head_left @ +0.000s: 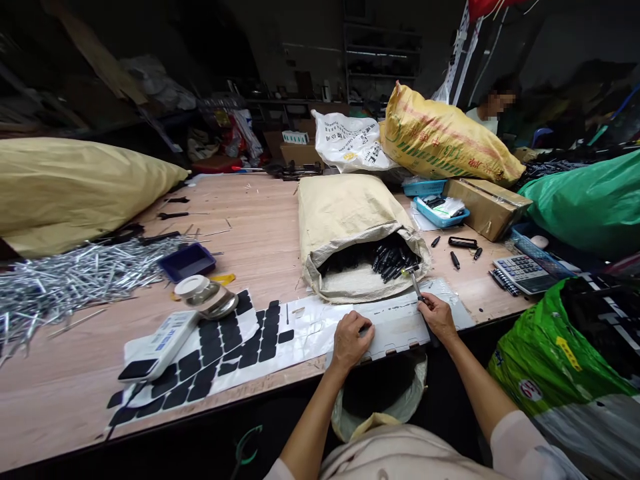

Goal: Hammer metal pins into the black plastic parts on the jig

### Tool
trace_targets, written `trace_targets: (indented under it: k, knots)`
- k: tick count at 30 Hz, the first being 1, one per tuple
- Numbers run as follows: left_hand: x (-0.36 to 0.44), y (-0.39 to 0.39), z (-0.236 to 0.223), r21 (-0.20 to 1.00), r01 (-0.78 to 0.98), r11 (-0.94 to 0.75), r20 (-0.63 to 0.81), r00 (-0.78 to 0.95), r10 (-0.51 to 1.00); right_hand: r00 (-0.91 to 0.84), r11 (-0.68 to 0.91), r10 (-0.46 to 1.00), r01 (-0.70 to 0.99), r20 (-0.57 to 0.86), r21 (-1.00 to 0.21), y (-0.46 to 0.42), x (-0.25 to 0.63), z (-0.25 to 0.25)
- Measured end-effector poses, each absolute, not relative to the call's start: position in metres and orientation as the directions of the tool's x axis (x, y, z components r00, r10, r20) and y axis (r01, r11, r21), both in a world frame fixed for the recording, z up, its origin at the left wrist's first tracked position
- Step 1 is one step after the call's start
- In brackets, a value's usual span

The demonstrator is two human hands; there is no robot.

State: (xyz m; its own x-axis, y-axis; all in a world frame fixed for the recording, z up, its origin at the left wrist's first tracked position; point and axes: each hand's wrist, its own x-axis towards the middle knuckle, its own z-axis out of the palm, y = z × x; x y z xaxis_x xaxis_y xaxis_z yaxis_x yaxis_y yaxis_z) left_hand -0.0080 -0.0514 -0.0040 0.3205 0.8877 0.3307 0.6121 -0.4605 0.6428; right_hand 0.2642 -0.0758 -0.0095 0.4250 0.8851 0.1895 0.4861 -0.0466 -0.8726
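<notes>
My right hand point(439, 319) is wrapped round a small hammer point(416, 285), with a metal shaft, a dark handle and a yellowish end on its head. The hammer head is at the mouth of a beige woven sack point(350, 207) lying on its side. Inside that opening are many black, slim parts point(393, 259). My left hand point(353, 339) is curled closed on a pale flat board point(395, 327) at the table's front edge. Something dark shows at its fingertips, too small to name. Below the edge, a second sack point(420, 383) hangs open before my lap.
On the left are black stickers on sheets point(270, 330), a glass jar point(213, 297), a white box point(163, 343) and piled metal rods point(90, 277). To the right are a calculator point(523, 272), blue baskets point(441, 217), a carton point(487, 200) and a green bag point(540, 353). Another person sits behind.
</notes>
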Motion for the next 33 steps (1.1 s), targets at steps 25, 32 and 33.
trace_targets:
  k: [25, 32, 33]
  knots:
    - [-0.007, -0.053, -0.002, 0.627, 0.608, -0.487, 0.386, 0.301, 0.872, 0.423, -0.076, 0.894, 0.471, 0.15, -0.879, -0.077, 0.267, -0.011]
    - [-0.003, -0.054, 0.007, 0.671, 0.601, -0.434, 0.348, 0.262, 0.9, 0.421, -0.075, 0.895, 0.469, 0.148, -0.88, -0.077, 0.267, -0.013]
    - [0.002, -0.049, 0.013, 0.686, 0.598, -0.415, 0.347, 0.233, 0.909, 0.42, -0.073, 0.895, 0.471, 0.151, -0.879, -0.076, 0.267, -0.014]
